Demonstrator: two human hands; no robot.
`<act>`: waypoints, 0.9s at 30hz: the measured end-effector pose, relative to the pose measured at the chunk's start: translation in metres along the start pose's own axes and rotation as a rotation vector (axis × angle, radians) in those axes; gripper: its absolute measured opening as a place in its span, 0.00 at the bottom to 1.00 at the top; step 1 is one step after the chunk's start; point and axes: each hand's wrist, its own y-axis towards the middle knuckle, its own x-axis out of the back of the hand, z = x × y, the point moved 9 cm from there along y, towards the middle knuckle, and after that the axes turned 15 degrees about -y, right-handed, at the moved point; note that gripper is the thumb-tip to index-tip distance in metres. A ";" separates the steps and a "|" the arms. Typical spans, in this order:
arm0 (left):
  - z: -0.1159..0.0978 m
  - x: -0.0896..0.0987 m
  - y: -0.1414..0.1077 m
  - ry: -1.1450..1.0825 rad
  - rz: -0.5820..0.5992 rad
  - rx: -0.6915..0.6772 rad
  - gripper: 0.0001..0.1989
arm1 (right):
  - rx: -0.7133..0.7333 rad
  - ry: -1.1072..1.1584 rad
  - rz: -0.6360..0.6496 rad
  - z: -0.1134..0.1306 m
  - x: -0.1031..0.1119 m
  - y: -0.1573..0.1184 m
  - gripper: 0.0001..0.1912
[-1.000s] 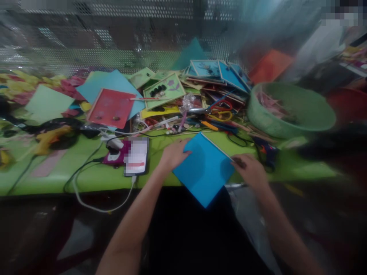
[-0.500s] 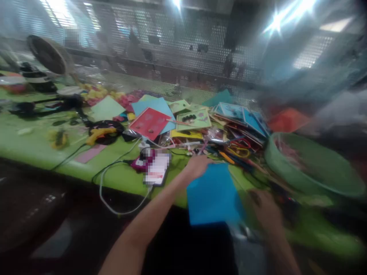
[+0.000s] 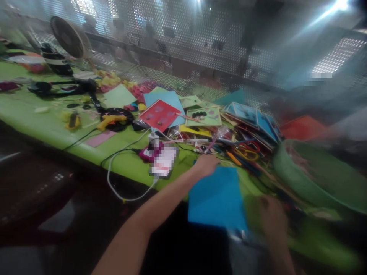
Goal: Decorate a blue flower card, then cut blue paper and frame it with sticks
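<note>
A blue sheet (image 3: 216, 198), apparently paper or thin card, lies at the front of the green table, its lower part reaching past the edge over my lap. At its upper left edge my left hand (image 3: 207, 165) grips it, fingers bent and close together. To the right of the sheet is my right hand (image 3: 272, 215), apart from it and smeared by motion; its fingers and anything in them cannot be made out. Just beyond my left hand lie orange-handled cutters (image 3: 233, 158) and a pair of scissors with yellow handles (image 3: 246, 152).
A green basin (image 3: 309, 179) stands at the right. A phone (image 3: 164, 162) on a white cable lies left of my left arm, beside a purple adapter (image 3: 150, 152). Behind are decorated cards (image 3: 160, 114), a yellow glue gun (image 3: 110, 121) and a fan (image 3: 69, 38).
The camera view has turned, so the table's things appear shifted to the right. My left hand stays at the blue sheet's upper edge. My right hand remains blurred beside it.
</note>
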 end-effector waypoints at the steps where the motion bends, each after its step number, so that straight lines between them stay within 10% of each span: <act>1: 0.001 0.002 -0.002 -0.007 -0.005 0.016 0.18 | -0.007 -0.005 0.001 -0.001 -0.001 0.000 0.24; 17: 0.026 0.026 -0.062 0.050 -0.077 0.385 0.22 | 0.004 0.000 0.103 0.020 0.003 0.007 0.18; 27: 0.031 0.030 -0.073 -0.026 -0.023 0.390 0.24 | -0.009 -0.084 0.136 0.033 0.015 0.004 0.16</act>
